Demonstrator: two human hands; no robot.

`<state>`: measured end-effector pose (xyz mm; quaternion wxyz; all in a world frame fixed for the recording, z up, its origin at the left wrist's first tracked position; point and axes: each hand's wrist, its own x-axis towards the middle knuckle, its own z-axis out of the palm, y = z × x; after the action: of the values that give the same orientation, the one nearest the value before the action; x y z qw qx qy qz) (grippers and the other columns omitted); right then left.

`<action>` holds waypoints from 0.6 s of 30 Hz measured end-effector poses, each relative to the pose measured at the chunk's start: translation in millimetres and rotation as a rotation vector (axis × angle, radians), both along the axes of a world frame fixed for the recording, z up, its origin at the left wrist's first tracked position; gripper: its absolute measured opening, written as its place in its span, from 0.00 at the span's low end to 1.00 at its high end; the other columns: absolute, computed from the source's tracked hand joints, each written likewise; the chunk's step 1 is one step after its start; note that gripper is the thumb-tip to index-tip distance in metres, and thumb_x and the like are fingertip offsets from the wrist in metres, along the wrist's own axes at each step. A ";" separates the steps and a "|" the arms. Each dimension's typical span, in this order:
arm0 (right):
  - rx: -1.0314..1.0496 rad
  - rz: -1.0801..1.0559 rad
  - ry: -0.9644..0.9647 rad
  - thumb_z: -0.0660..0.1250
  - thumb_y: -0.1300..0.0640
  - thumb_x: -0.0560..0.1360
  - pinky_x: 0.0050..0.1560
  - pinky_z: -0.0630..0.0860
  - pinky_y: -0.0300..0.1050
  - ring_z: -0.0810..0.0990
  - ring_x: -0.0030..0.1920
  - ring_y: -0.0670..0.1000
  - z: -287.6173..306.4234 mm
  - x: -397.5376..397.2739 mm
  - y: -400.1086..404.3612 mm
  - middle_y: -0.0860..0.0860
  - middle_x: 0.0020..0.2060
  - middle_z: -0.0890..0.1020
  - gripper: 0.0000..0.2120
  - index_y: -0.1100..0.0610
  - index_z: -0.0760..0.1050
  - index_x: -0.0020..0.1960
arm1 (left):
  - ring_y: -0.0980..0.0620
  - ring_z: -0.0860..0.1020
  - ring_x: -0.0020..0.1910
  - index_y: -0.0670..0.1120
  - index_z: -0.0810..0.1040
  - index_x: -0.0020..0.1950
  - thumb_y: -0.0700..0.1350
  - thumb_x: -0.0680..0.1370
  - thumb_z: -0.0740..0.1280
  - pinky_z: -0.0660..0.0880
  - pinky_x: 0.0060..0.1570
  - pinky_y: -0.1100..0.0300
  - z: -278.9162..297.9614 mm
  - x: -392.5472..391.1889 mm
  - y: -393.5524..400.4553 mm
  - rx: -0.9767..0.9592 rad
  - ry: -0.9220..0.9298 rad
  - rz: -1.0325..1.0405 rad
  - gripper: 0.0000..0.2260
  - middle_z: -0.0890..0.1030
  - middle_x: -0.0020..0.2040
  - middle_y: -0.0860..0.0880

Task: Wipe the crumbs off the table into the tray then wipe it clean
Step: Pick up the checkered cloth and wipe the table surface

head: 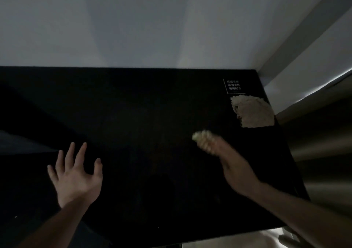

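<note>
- Our right hand (pixel 224 158) reaches across the dark desk (pixel 142 104), its blurred fingers (pixel 204 143) apparently bunched on a pale cloth (pixel 202 135), ready for wiping.
- Our left hand (pixel 76 173) hovers with fingers spread apart and holding nothing, perhaps for balance.
- A pale patch (pixel 251 111), crumbs or another cloth, lies at the far right edge below a printed label (pixel 233 86).
- We see no tray.
</note>
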<state>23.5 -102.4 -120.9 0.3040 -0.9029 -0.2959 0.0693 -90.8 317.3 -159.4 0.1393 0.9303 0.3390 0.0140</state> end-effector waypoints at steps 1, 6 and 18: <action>-0.060 -0.073 0.020 0.53 0.73 0.82 0.82 0.58 0.57 0.59 0.82 0.48 -7.0 32.6 -6.4 0.44 0.82 0.63 0.35 0.47 0.60 0.83 | 0.46 0.50 0.81 0.57 0.61 0.78 0.65 0.75 0.53 0.45 0.78 0.39 -0.5 -0.1 0.2 0.003 0.000 -0.001 0.32 0.57 0.81 0.52; -0.248 -0.286 0.048 0.59 0.62 0.84 0.80 0.61 0.58 0.53 0.82 0.46 -37.6 113.2 -22.6 0.47 0.83 0.60 0.29 0.47 0.59 0.83 | 0.47 0.50 0.81 0.56 0.61 0.78 0.65 0.75 0.53 0.44 0.78 0.39 0.0 -0.6 -1.0 -0.003 -0.013 -0.008 0.32 0.57 0.81 0.52; -0.271 -0.014 0.030 0.63 0.63 0.77 0.81 0.58 0.56 0.55 0.83 0.51 -21.7 -120.4 -51.4 0.45 0.84 0.57 0.38 0.45 0.57 0.83 | 0.46 0.50 0.81 0.57 0.61 0.78 0.64 0.76 0.54 0.44 0.78 0.38 1.9 -1.9 -0.8 -0.014 -0.008 -0.022 0.31 0.56 0.81 0.51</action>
<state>-96.9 -153.8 -142.5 0.1839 -0.9366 -0.2730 0.1200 -92.7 316.6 -157.6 0.1475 0.9328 0.3284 0.0139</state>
